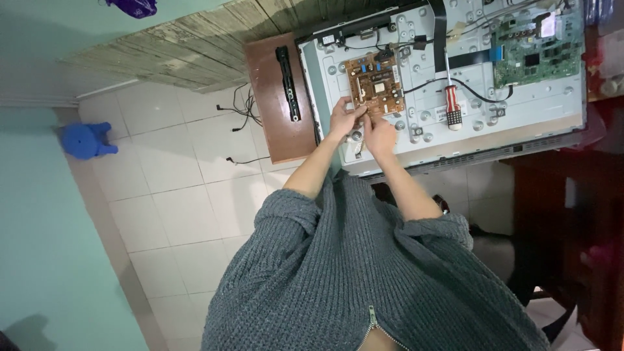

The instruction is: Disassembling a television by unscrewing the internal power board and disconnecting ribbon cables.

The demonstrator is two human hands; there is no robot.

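Probably a home repair corner: white tiled floor [175,195], teal painted wall [39,227], and an opened flat television panel [455,97] with bare circuit boards.

Fingertips of left hand [342,117] and right hand [379,134] bunched at brown circuit board [375,83] 6 o'clock edge; what they pinch too small to tell. Green circuit board [536,49] cut by frame at 12 o'clock. Purple object [133,6] cropped at 11 o'clock.
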